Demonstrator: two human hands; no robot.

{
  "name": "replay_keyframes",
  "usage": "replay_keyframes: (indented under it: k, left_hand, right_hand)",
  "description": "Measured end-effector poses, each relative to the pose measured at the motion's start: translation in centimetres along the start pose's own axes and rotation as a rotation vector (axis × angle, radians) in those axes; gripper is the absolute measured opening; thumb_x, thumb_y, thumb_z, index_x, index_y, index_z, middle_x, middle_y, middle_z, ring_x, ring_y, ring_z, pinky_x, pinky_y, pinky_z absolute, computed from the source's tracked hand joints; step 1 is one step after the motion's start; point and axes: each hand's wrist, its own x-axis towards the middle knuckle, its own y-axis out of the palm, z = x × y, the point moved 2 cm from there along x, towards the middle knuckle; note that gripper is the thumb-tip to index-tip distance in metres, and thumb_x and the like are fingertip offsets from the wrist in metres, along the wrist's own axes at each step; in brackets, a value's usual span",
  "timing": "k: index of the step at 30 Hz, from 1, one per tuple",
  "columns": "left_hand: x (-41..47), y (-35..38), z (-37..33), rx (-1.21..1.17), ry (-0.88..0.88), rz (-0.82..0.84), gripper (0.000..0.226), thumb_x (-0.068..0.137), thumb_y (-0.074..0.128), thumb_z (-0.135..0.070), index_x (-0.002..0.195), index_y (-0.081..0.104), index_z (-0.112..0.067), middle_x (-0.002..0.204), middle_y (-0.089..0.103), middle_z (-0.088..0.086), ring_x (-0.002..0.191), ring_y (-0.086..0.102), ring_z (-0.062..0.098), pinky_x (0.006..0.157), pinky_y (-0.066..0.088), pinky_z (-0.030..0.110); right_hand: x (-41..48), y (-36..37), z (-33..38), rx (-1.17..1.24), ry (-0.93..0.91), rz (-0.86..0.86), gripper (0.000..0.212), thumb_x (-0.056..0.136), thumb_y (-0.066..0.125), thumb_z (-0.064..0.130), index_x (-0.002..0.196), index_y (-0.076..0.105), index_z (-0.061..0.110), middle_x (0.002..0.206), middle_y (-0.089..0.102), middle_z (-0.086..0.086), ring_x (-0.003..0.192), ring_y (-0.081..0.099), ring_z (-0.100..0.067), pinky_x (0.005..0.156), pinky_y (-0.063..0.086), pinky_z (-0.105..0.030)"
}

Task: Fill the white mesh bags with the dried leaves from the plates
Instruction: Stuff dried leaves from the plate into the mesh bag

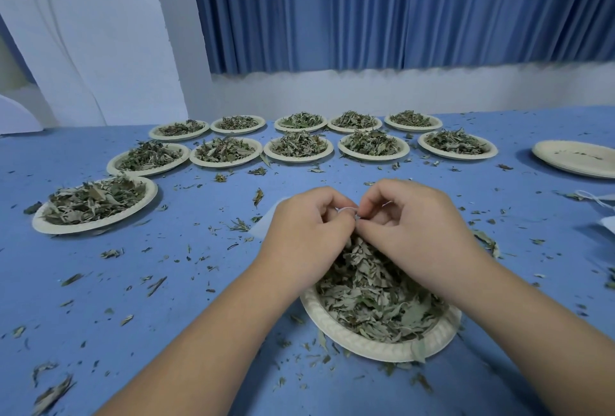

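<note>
A paper plate point(382, 345) heaped with dried leaves point(372, 299) sits close in front of me. Over its far rim my left hand point(306, 232) and my right hand point(409, 222) meet, fingers curled. Between the fingertips they pinch the white drawstring point(347, 210) of a white mesh bag point(266, 222); most of the bag is hidden behind my left hand, and only a pale corner shows on the table.
Several paper plates of dried leaves stand in two rows at the back point(298, 146), and one more plate point(96, 202) at the left. An empty plate stack point(575, 157) lies far right, with white bags point(604, 202) near the right edge. Leaf crumbs litter the blue tablecloth point(166, 282).
</note>
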Motion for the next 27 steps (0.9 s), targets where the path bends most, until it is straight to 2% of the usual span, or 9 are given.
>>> replay_keyframes:
  k: [3,5,10,14,17,18,21,24,27]
  left_hand:
    - [0.1,-0.2,0.1,0.0,-0.02,-0.01,0.015,0.088,0.062,-0.016,0.078,0.071,-0.023,0.053,0.061,-0.007,0.046,0.046,-0.001,0.046,0.034,0.011]
    - [0.1,-0.2,0.1,-0.003,-0.029,-0.005,0.014,0.088,0.062,-0.016,0.079,0.071,-0.022,0.06,0.065,0.003,0.051,0.05,0.004,0.049,0.039,0.018]
    - [0.1,-0.2,0.3,-0.031,-0.082,0.0,0.014,0.088,0.063,-0.018,0.078,0.071,-0.023,0.062,0.066,0.003,0.054,0.054,0.008,0.055,0.044,0.022]
    - [0.3,-0.3,0.6,-0.032,-0.115,-0.012,0.014,0.087,0.063,-0.018,0.078,0.072,-0.023,0.073,0.071,0.01,0.07,0.067,0.028,0.068,0.054,0.041]
    - [0.3,-0.5,0.7,-0.02,-0.122,-0.014,0.013,0.088,0.063,-0.021,0.078,0.071,-0.025,0.07,0.07,0.007,0.062,0.062,0.021,0.062,0.05,0.035]
    - [0.3,-0.5,0.8,-0.021,-0.126,-0.015,0.013,0.088,0.063,-0.022,0.078,0.071,-0.025,0.07,0.07,0.006,0.06,0.061,0.017,0.06,0.048,0.031]
    - [0.4,-0.5,1.1,-0.022,-0.134,-0.016,0.013,0.089,0.063,-0.025,0.078,0.071,-0.026,0.065,0.068,0.001,0.055,0.056,0.01,0.053,0.044,0.021]
    - [0.4,-0.5,1.1,-0.02,-0.13,-0.015,0.014,0.09,0.063,-0.026,0.079,0.071,-0.026,0.063,0.066,0.001,0.05,0.052,0.006,0.048,0.04,0.016]
    - [0.4,-0.4,1.1,-0.017,-0.12,-0.009,0.013,0.09,0.063,-0.027,0.08,0.071,-0.026,0.069,0.068,0.004,0.052,0.053,0.007,0.049,0.041,0.017]
  right_hand:
    - [0.0,-0.2,-0.2,0.166,0.061,0.111,0.025,0.074,0.075,0.004,0.072,0.065,0.026,0.07,0.069,0.01,0.062,0.066,-0.006,0.066,0.054,-0.018]
    - [0.0,-0.2,-0.2,0.18,0.069,0.12,0.026,0.074,0.074,-0.001,0.075,0.066,0.024,0.073,0.07,0.006,0.066,0.067,-0.009,0.07,0.056,-0.024]
    - [-0.1,0.1,0.2,0.085,0.012,0.042,0.023,0.073,0.076,0.002,0.073,0.066,0.022,0.069,0.066,0.006,0.059,0.061,-0.003,0.059,0.048,-0.013]
    - [-0.1,-1.2,0.6,0.095,-0.026,0.115,0.018,0.076,0.076,0.013,0.069,0.069,0.028,0.071,0.068,0.016,0.061,0.061,0.005,0.058,0.042,-0.006]
    - [0.2,-2.9,0.5,-0.003,-0.048,0.072,0.007,0.078,0.072,0.03,0.075,0.066,0.033,0.076,0.063,0.017,0.063,0.057,0.007,0.059,0.039,-0.006]
    - [0.2,-3.3,0.4,-0.079,-0.039,0.088,0.011,0.076,0.07,0.043,0.081,0.062,0.036,0.08,0.06,0.018,0.067,0.055,0.006,0.06,0.039,-0.008]
    - [-0.1,-3.1,-0.1,-0.321,0.053,0.299,0.056,0.058,0.06,0.075,0.101,0.045,0.043,0.103,0.046,0.025,0.078,0.051,0.006,0.061,0.036,-0.014]
    - [-0.6,-1.8,-0.3,-0.414,0.093,0.431,0.079,0.052,0.069,0.075,0.116,0.036,0.042,0.11,0.04,0.021,0.082,0.047,0.003,0.061,0.033,-0.015]
    - [-0.6,-0.7,-0.5,-0.48,0.072,0.385,0.076,0.059,0.077,0.063,0.119,0.039,0.037,0.11,0.047,0.014,0.089,0.047,-0.004,0.059,0.031,-0.016]
